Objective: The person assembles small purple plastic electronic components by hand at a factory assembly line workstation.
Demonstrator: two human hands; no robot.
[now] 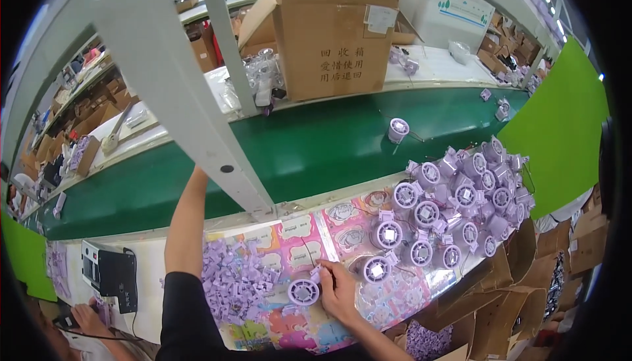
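— How many round lilac fan housings?
— One housing (303, 291) lies on the worktable (289, 229), right hand (339, 290) pinching a small lilac clip (316, 273) against it; over twenty more in the pile (454, 200).
— The left hand?
— Hidden behind the white post (191, 111), arm outstretched; its grip can't be told.

Pretty clearly a factory assembly line from where I'm watching. A long green conveyor belt (316, 144) runs across the middle, with a lone round lilac part (397, 128) riding on it at about 1 o'clock. Heaps of identical lilac round parts (461, 196) sit at 3 o'clock, a pile of small lilac clips (230, 282) at 7. Big cardboard boxes (329, 32) stack up at 12, and more workbenches with cartons (79, 111) stretch off at 10.
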